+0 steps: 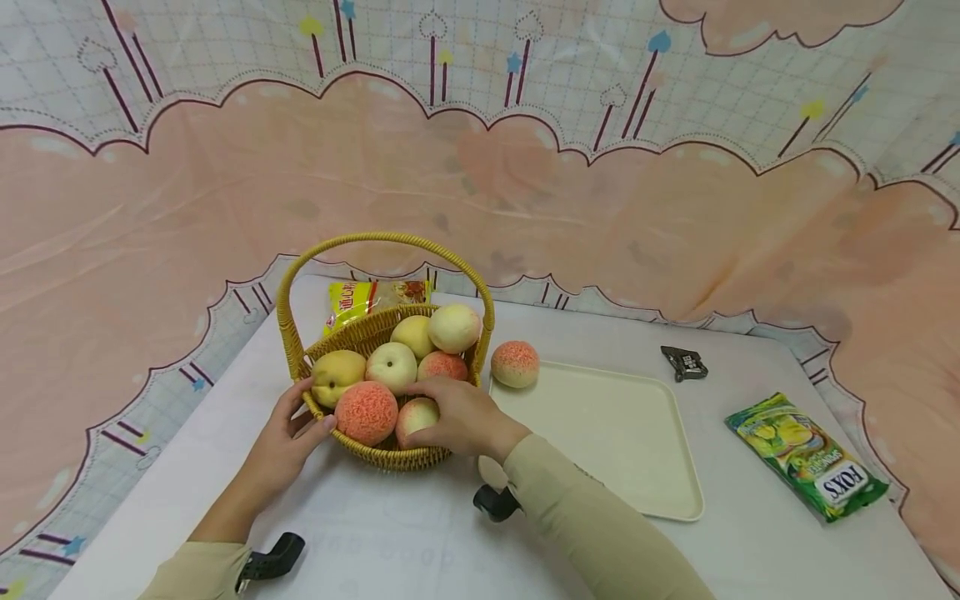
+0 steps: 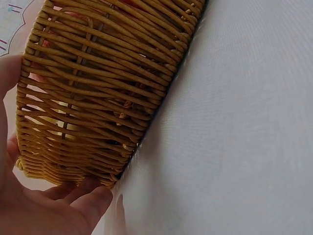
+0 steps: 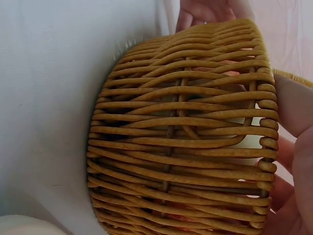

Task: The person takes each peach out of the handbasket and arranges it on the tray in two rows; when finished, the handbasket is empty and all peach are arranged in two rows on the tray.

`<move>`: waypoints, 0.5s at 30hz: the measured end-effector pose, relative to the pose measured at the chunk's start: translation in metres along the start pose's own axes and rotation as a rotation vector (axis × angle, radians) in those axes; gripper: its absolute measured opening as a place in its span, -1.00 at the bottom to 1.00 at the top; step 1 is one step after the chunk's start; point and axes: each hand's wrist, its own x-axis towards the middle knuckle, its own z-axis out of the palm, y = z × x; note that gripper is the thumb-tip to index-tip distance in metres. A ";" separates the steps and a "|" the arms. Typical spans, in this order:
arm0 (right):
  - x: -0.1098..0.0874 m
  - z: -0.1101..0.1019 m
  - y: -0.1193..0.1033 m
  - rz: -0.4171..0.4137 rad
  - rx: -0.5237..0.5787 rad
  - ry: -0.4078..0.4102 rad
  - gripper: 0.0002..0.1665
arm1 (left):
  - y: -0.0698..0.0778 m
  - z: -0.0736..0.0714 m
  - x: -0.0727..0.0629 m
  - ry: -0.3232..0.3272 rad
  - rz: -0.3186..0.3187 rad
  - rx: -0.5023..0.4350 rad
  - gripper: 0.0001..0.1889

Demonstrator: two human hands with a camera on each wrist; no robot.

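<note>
A yellow wicker basket (image 1: pixel 390 457) with a tall arched handle stands on the table, full of peaches and pale yellow fruit. My left hand (image 1: pixel 281 437) holds its left side, thumb at the rim and fingers against the woven wall; the left wrist view shows the fingertips low on the weave (image 2: pixel 98 112). With my right hand (image 1: pixel 468 412) I grip a pale pink peach (image 1: pixel 416 419) at the basket's front right, thumb in front and fingers behind. Beside it lies a bright coral peach (image 1: pixel 367 413). The right wrist view shows this hand (image 3: pixel 296 161) at the rim, its grip partly hidden by the wicker.
A cream tray (image 1: pixel 622 433) lies right of the basket, with a peach (image 1: pixel 515 364) at its far left corner. A pale round fruit (image 1: pixel 492 472) shows under my right wrist. A yellow snack bag (image 1: pixel 352 302) is behind the basket; a black packet (image 1: pixel 684 363) and green candy bag (image 1: pixel 806 457) lie right.
</note>
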 end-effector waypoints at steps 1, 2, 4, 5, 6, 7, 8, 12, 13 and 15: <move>0.000 0.000 -0.001 0.007 -0.004 -0.007 -0.31 | 0.000 0.000 0.000 0.000 0.001 0.001 -0.16; 0.000 -0.001 -0.001 0.013 -0.007 -0.013 -0.31 | 0.000 0.000 0.000 0.000 0.002 0.000 -0.16; 0.001 -0.001 -0.002 0.024 -0.016 -0.020 -0.31 | 0.000 0.000 0.000 -0.002 0.002 -0.002 -0.16; 0.002 -0.001 -0.002 0.028 -0.022 -0.023 -0.32 | 0.000 0.000 0.001 -0.002 0.003 -0.002 -0.16; 0.002 -0.001 -0.002 0.029 -0.025 -0.024 -0.33 | 0.000 0.000 0.001 -0.003 0.002 -0.003 -0.16; 0.002 -0.001 -0.002 0.028 -0.030 -0.024 -0.35 | 0.001 0.000 0.001 -0.003 0.002 -0.003 -0.16; 0.003 -0.001 -0.002 0.025 -0.035 -0.023 -0.37 | 0.001 -0.001 0.001 -0.003 0.000 -0.003 -0.16; 0.003 -0.001 -0.001 0.011 -0.037 -0.019 -0.45 | 0.001 -0.001 0.001 -0.004 -0.007 0.002 -0.15; 0.003 -0.001 -0.001 0.008 -0.034 -0.017 -0.46 | 0.001 -0.001 0.001 -0.005 -0.007 0.004 -0.15; 0.003 -0.001 0.000 0.008 -0.014 -0.012 -0.47 | 0.001 -0.001 0.001 -0.007 -0.008 0.008 -0.15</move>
